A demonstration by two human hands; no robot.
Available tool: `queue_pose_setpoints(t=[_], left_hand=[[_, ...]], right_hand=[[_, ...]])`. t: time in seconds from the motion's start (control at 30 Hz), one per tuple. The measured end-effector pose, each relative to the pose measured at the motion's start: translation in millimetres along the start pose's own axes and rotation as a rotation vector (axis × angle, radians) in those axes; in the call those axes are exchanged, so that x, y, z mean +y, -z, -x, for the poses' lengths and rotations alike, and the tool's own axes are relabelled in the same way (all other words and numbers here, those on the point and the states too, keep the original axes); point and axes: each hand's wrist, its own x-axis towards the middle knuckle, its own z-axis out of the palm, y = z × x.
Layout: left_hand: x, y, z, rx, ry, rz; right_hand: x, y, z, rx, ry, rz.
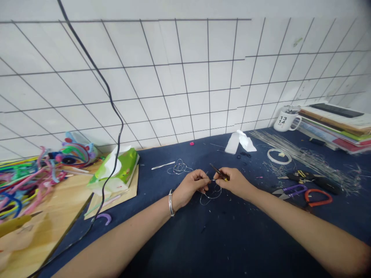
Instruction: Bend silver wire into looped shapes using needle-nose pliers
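My left hand (193, 187) is closed in a pinch on a thin, pale wire (209, 197), which hangs in loose loops below the fingers. A silver bangle (171, 203) circles that wrist. My right hand (236, 182) grips a small, dark, pointed tool (218, 171) with a bit of yellow on it; the palm hides most of its body, so its exact kind does not show. The right fingertips meet the wire just beside the left ones. Beyond my left hand, a tangled coil of thin wire (179, 167) lies on the dark blue tabletop (179, 239).
On the right are purple-handled scissors (295, 190), an orange handle (319, 196), black pliers (304, 176), a white ring (279, 156), many wires (292, 148) and a mug (285, 119). Leftward are a green tissue pack (127, 166), colourful fuzzy stems (34, 181) and a black cable (111, 96).
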Motion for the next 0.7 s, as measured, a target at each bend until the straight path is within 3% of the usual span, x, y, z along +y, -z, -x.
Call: queue_pose_setpoints(t=[0.7], left_hand=[[-0.1, -2.5, -0.9, -0.010, -0.046, -0.161]], right_hand=[[0.1, -2.9, -0.6, 0.006, -0.016, 0.100]])
